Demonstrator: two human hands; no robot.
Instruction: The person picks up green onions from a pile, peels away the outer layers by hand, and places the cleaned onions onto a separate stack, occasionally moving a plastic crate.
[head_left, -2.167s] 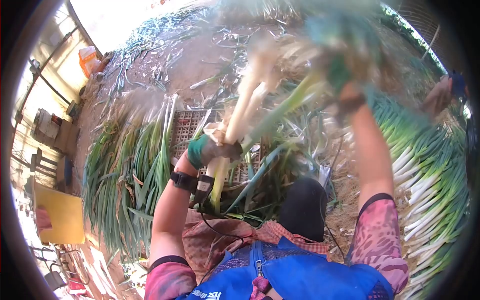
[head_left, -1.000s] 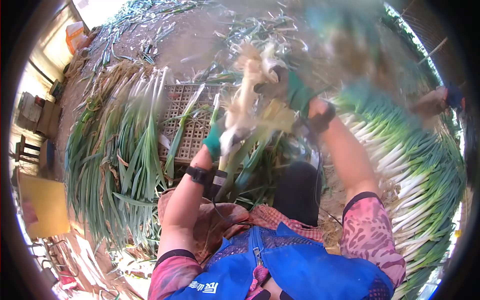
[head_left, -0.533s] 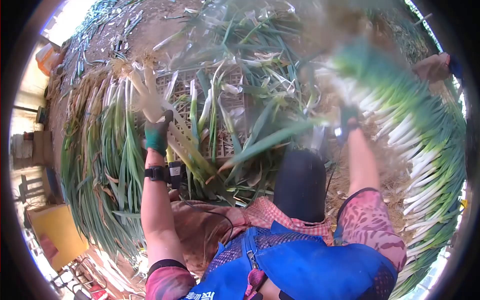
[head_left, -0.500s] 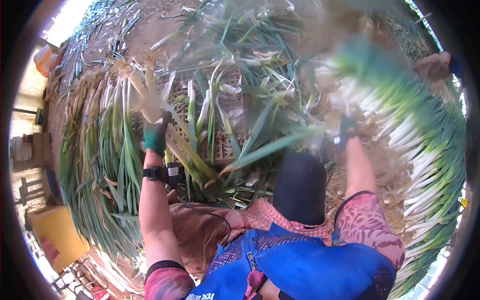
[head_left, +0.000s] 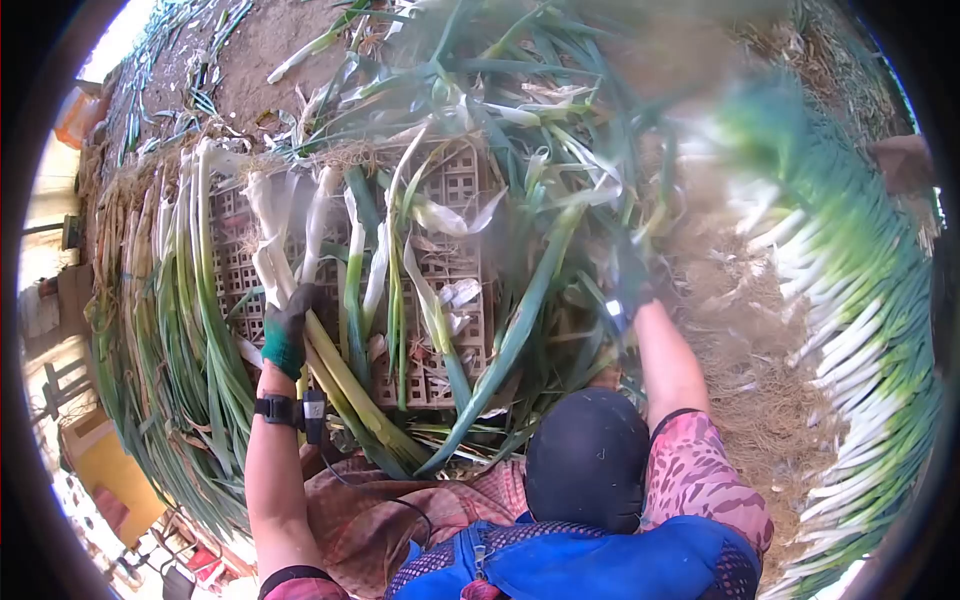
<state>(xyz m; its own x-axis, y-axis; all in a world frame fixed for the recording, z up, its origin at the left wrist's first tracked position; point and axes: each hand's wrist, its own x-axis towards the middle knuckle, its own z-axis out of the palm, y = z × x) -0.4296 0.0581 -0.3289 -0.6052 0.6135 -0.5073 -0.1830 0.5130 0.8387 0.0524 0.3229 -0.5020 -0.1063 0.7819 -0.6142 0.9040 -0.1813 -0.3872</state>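
Note:
My left hand (head_left: pixel 289 318), in a dark glove with a green cuff, is closed around a couple of thick green onions (head_left: pixel 268 240). Their white ends point away from me and their green leaves trail toward my lap. Beneath them is a plastic crate (head_left: pixel 465 290) with a grid surface, strewn with loose stalks and peeled skins. My right hand (head_left: pixel 630 285), also gloved, is by a heap of stripped leaves right of the crate. Blur hides its fingers, and a small bright white spot shows at it.
Unpeeled green onions (head_left: pixel 190 330) lie in a row on the left. Along the right runs a long curved row of cleaned green onions (head_left: pixel 850 370). Root scraps (head_left: pixel 740 330) cover the ground before it. A dark rounded knee (head_left: pixel 588 460) rises in front of me.
My right hand has moved left, from the root-covered ground to the leaf heap beside the crate. My left hand still grips the green onions, a little lower and farther left in view.

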